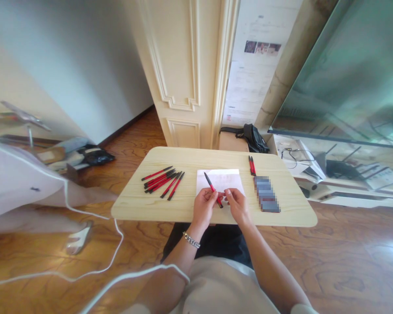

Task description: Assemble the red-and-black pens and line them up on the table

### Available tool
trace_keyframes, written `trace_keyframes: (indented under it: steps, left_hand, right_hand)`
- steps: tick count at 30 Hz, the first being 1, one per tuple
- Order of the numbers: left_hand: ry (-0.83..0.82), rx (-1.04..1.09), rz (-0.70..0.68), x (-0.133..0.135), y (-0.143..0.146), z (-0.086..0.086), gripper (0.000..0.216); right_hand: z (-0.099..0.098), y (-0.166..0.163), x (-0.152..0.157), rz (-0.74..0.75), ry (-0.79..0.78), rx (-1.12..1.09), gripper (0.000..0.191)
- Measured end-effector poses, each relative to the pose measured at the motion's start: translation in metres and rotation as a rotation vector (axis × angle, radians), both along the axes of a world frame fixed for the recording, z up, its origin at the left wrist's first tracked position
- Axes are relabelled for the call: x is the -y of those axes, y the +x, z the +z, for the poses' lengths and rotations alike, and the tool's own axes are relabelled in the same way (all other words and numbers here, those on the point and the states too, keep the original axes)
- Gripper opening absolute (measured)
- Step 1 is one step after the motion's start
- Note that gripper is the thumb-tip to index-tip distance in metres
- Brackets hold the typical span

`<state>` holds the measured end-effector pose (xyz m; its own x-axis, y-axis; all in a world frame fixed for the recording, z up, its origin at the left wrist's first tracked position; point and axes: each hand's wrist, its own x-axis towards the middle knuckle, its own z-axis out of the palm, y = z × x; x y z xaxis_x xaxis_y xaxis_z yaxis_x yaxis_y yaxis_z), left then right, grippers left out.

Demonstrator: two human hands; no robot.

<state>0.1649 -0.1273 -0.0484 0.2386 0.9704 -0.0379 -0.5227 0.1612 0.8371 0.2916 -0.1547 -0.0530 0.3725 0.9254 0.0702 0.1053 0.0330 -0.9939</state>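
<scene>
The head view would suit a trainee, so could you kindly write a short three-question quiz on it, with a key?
1. True or false: the left hand holds a red-and-black pen.
2. How many loose pens lie just beyond the phone: (a) one, (b) two, (c) five?
3. Fill in: the bracelet is on the ___ wrist.

Key: 1. true; 2. b; 3. left.

At six o'clock I see a plain, pale beige top (224,285), with dark trousers (231,243) just beyond it. Its pale sleeves (303,309) show only at their ends, near seven and between four and five o'clock. A chunky silver-coloured chain bracelet (191,240) rings the left wrist (199,224) at six.
</scene>
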Motion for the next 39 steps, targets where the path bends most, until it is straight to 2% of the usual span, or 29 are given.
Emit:
trace_keyframes:
  steps: [4,10,13,16,18,20,22,25,33,39]
  left_hand:
    - [0.003,0.02,0.053,-0.001,0.002,0.004,0.036]
    - [0.062,-0.03,0.024,0.005,0.013,0.01,0.032]
    - [0.156,-0.146,-0.011,0.008,0.013,0.008,0.034]
    - [0.22,-0.294,0.006,0.007,0.003,0.0,0.034]
    - [0.264,-0.414,0.067,0.003,-0.008,-0.006,0.03]
    - [0.331,-0.536,0.193,-0.004,-0.021,-0.01,0.023]
    - [0.392,-0.67,0.301,-0.012,-0.034,-0.013,0.021]
    - [0.452,-0.803,0.381,-0.021,-0.048,-0.016,0.02]
    - [0.435,-0.838,0.384,-0.024,-0.054,-0.024,0.02]
    - [0.434,-0.852,0.369,-0.023,-0.055,-0.022,0.02]
  right_hand:
    - [-0.003,-0.009,0.009,0.082,-0.009,-0.2,0.03]
    - [0.005,-0.025,0.005,0.047,0.126,-0.832,0.019]
    - [0.01,-0.019,-0.006,0.015,0.153,-1.014,0.015]
    - [0.015,0.002,-0.019,0.003,0.182,-1.119,0.013]
    - [0.018,0.019,-0.027,0.021,0.258,-1.166,0.01]
    - [0.02,0.033,-0.032,0.046,0.299,-1.191,0.009]
    - [0.022,0.042,-0.034,0.077,0.298,-1.21,0.017]
    - [0.022,0.048,-0.034,0.128,0.279,-1.243,0.036]
    - [0.02,0.052,-0.04,0.141,0.247,-1.267,0.032]
    - [0.028,0.05,-0.04,0.049,0.221,-1.053,0.039]
